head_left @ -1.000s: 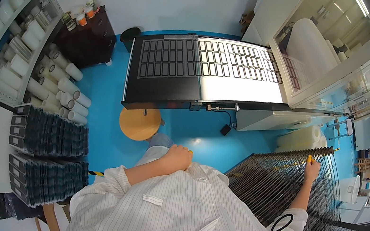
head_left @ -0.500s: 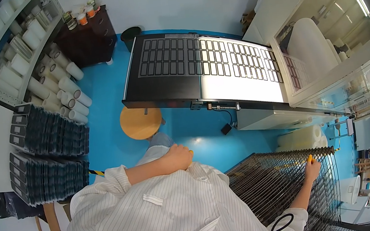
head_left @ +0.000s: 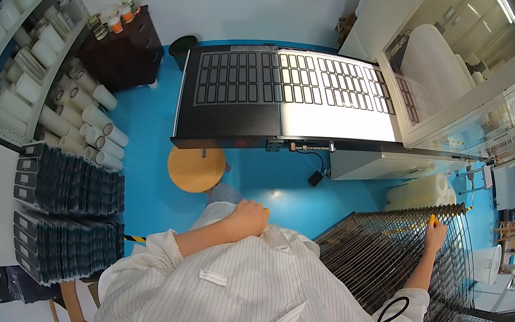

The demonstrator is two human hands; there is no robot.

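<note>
The right hand's (head_left: 435,237) fingers touch the rack (head_left: 366,244) near its far right corner, grip unclear; the left hand (head_left: 249,219) curls at the shirt (head_left: 252,302), contents hidden. Uneven pulling could tilt the rack.

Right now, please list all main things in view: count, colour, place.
Long flat machine bed: one, black and white, centre
Round wooden stool: one, tan, left of centre
Wooden drawer cabinet: one, dark brown, upper left
Cylindrical rolls: many, whitish, at metal shelving and lower right
Flat frames: two stacks, black, left
Glazed machine housing: one, white, upper right
Wire rack: one, dark, lower right
Striped fabric shirt: one, white, lower centre
Left hand: one, yellow showing, at waist
Right hand: one, yellow showing, at rack
</note>
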